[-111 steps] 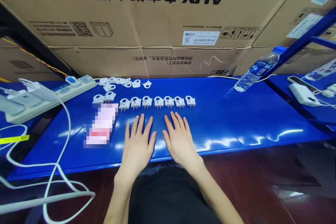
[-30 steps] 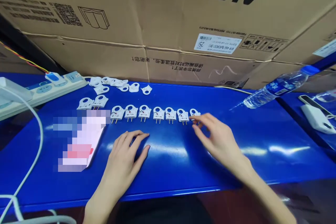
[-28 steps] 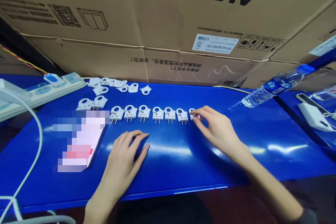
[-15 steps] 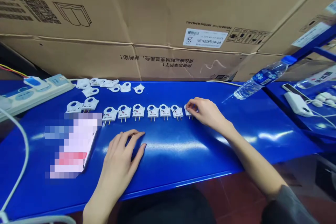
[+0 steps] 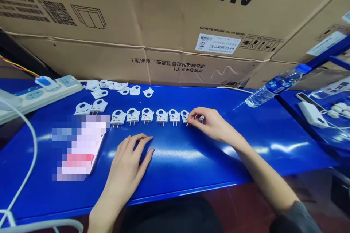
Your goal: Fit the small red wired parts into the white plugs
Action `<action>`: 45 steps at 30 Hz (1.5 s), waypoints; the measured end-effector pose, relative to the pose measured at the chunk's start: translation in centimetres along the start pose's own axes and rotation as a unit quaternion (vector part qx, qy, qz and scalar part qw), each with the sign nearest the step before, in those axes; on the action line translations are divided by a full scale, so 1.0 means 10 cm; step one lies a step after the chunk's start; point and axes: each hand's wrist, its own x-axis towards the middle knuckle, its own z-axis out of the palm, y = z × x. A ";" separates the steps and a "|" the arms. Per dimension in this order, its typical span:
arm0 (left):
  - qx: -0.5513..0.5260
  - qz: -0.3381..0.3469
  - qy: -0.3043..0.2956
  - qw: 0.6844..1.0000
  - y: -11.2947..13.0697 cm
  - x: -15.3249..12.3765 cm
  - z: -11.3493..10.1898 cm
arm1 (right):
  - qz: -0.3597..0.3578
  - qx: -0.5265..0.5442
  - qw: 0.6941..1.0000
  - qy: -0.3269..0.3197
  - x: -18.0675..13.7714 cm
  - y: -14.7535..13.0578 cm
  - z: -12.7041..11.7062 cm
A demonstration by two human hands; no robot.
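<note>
A row of several small white plugs [image 5: 147, 115] with brass pins lies across the blue table [image 5: 246, 134]. My right hand [image 5: 212, 125] is curled over the row's right end. Its fingertips are pinched on the last white plug [image 5: 201, 118], which is mostly hidden, and they reach close to the neighbouring plug [image 5: 185, 115]. My left hand [image 5: 127, 165] rests flat on the table in front of the row, fingers apart, holding nothing. Two more plugs [image 5: 91, 107] sit at the left, and loose white plug covers [image 5: 117, 87] lie behind them.
A blurred flat pad [image 5: 80, 147] lies left of my left hand. A white power strip [image 5: 41, 91] and a white cable [image 5: 24, 174] are at far left. A water bottle [image 5: 273, 86] lies at right, near a white device [image 5: 311, 113]. Large cardboard boxes [image 5: 169, 25] wall the back.
My right hand left its flat place beside the left hand, reached to the right end of the plug row and closed its fingers on the last plug. The left hand stayed flat.
</note>
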 end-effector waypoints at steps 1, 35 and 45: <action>-0.001 -0.001 0.000 1.000 0.00 0.00 0.00 | -0.010 0.010 1.000 -0.012 0.00 -0.05 0.02; -0.007 -0.003 -0.003 1.000 0.00 0.00 0.00 | 0.006 0.040 0.998 -0.047 0.24 -0.18 0.19; -0.014 -0.010 -0.011 1.000 0.00 -0.01 0.00 | -0.001 -0.134 0.991 0.003 0.53 -0.20 0.31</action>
